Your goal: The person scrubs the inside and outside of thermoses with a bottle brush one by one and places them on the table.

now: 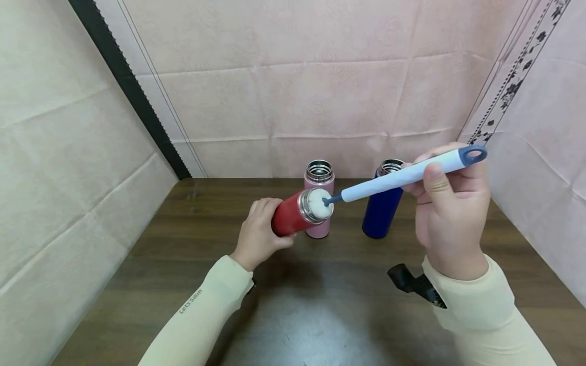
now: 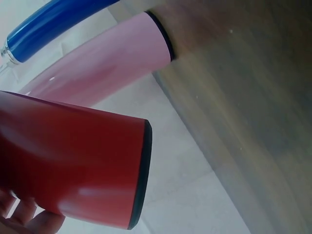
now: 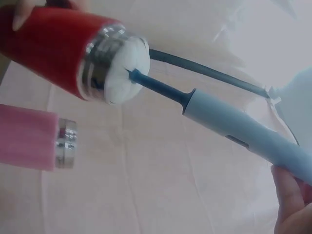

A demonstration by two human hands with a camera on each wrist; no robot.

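Observation:
My left hand [image 1: 261, 233] grips a red bottle [image 1: 291, 215], which tilts with its metal-rimmed mouth toward the right. A white sponge head [image 1: 319, 203] fills that mouth; its far side is hidden inside. From it a dark blue stem leads to the light blue handle [image 1: 389, 182] of a brush, pinched between the thumb and fingers of my right hand [image 1: 450, 213]. In the right wrist view the sponge [image 3: 127, 68] sits in the mouth of the red bottle [image 3: 58, 46]. The left wrist view shows the black-edged base of the red bottle [image 2: 87, 161], with fingers [image 2: 36, 219] around its side.
An open pink bottle [image 1: 319, 231] stands on the wooden table [image 1: 201, 254] behind the red one. To its right is a dark blue bottle [image 1: 381, 213], also open, below the brush handle. Pale cloth [image 1: 284, 101] hangs behind the table and at both sides.

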